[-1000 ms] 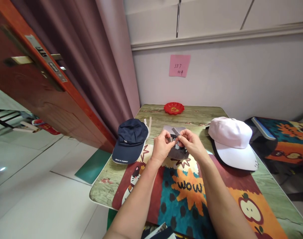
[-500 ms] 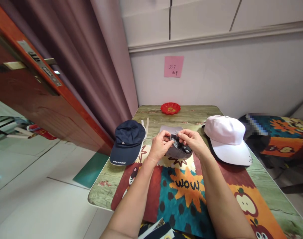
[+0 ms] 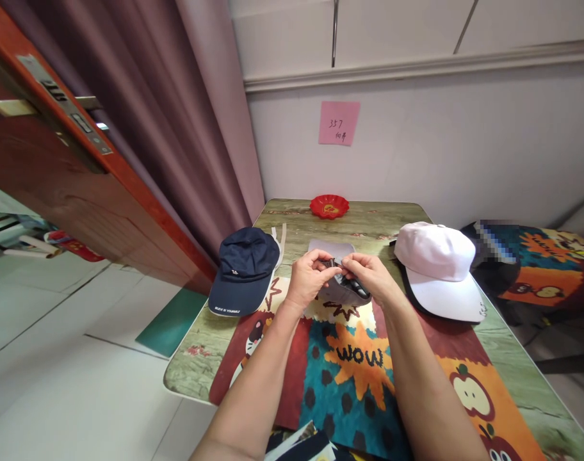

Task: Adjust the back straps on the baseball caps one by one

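Note:
A grey cap [image 3: 344,294] lies on the table between my hands, its brim pointing toward the wall and its dark inside facing up. My left hand [image 3: 313,275] pinches a dark strap end at the cap's near opening. Close beside it, my right hand [image 3: 366,272] has its thumb and fingers pressed together at the cap's edge; what they hold is too small to make out. A navy cap [image 3: 248,264] sits to the left. To the right, a white cap [image 3: 435,253] rests on top of a black one.
A red scalloped dish [image 3: 329,207] stands at the table's back. A colourful mat [image 3: 349,384] covers the near part of the wood-patterned table [image 3: 191,365]. An orange-brown door [image 3: 104,192] and a curtain are on the left; a patterned seat is at the right.
My hands have drawn slightly closer together over the grey cap, and the right fingertips have lowered a little. The camera view has shifted slightly.

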A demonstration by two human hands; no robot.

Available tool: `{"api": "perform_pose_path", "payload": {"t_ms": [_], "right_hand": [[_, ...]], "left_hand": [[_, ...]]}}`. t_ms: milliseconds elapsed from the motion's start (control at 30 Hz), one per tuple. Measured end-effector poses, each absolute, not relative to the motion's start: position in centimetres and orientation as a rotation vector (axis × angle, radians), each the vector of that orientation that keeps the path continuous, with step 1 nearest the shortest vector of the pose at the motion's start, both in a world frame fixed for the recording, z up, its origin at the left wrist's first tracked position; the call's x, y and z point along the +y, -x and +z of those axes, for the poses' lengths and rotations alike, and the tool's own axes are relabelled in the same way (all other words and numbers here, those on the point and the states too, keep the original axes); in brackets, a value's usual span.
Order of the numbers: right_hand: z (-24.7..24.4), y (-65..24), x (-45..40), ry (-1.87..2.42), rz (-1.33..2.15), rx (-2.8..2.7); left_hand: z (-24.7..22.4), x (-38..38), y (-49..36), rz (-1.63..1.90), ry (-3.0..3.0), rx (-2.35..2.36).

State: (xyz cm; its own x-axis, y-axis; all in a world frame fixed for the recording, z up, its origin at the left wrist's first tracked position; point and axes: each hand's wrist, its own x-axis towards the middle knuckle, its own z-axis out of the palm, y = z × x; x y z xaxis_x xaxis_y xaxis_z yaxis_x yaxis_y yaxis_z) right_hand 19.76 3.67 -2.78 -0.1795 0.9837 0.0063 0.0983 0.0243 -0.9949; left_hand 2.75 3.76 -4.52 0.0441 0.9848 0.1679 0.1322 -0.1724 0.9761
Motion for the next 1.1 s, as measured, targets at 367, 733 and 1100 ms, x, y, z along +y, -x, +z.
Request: {"api": "perform_pose_path", "payload": {"t_ms": [367,733,1100], "right_hand": [[-3.3,-20.9,3.9,1.136,1.286,-1.646],[-3.9,-21.0,4.2,1.154,1.182,-1.717],[-3.6,-20.2,3.9,1.16,0.979,-1.792]], "left_hand": [[-4.2,3.8,-2.4,1.133,-1.559,1.199],[-4.1,3.3,-2.3,1.114,-1.594,1.168],[-3.8,2.9,-2.7,1.188,-1.245,1.171]]}}
